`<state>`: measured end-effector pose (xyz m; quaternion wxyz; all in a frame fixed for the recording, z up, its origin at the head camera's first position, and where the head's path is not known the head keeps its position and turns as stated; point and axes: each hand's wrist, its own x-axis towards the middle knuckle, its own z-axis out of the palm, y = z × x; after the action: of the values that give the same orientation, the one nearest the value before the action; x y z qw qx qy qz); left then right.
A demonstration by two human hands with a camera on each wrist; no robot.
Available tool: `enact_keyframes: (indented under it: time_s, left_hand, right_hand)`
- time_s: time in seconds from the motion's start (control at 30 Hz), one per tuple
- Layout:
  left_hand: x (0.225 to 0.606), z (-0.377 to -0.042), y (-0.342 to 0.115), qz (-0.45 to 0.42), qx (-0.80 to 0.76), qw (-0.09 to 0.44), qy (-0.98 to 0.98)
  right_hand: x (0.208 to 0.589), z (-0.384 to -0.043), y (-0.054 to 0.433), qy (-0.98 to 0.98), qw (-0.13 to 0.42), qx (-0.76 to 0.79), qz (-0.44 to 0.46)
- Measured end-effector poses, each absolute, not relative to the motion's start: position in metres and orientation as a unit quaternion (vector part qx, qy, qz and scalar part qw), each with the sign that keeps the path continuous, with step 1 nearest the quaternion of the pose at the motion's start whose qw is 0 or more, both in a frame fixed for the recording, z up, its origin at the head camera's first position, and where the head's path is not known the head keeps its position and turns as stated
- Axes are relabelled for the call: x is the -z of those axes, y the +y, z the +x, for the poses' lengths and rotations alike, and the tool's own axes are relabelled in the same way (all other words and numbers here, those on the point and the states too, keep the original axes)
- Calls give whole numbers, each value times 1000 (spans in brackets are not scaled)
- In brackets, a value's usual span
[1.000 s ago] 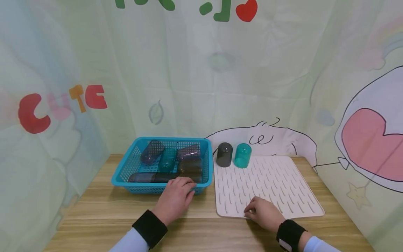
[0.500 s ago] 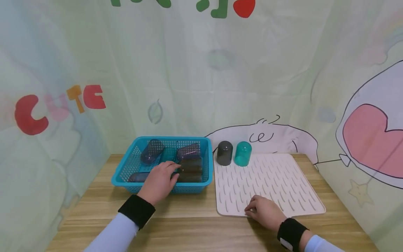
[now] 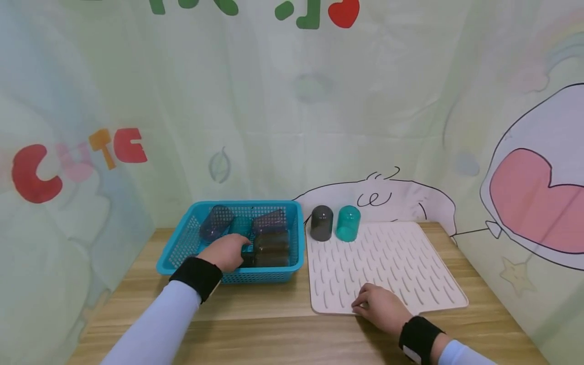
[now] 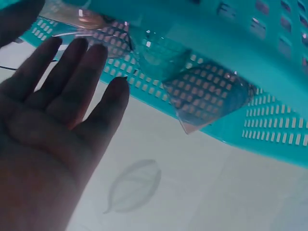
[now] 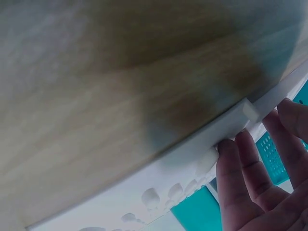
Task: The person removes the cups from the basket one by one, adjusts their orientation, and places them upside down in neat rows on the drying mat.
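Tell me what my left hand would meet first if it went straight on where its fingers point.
Probably a brownish cup lying just past your left hand in the blue basket, though the head view leaves depth unclear.

shown were one left hand (image 3: 223, 252), one right hand (image 3: 382, 308), two black wristbands (image 3: 197, 278), one table (image 3: 269, 337), one blue basket (image 3: 269, 270) and one white mat (image 3: 388, 268). two cups, one grey (image 3: 321, 223) and one teal (image 3: 348, 224), stood on the mat; at least five more cups (image 3: 271, 249) lay in the basket.

Behind the wooden table (image 3: 283, 337) — a printed backdrop (image 3: 388, 101).
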<state>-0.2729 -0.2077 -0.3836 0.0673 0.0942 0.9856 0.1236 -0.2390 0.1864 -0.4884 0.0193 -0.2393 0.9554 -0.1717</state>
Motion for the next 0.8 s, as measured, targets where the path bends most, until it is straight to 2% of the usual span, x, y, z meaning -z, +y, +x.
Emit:
enact_keyframes:
  time_s: [0.33,0.8]
  left_hand:
    - [373,-281,-210,96,-76,137,983]
    - [380,-293,-204,92,7,156,983]
  right_hand:
    - [491,-239,187,955,25,177,-236]
    - [489,-238,187,955,22,179,-236]
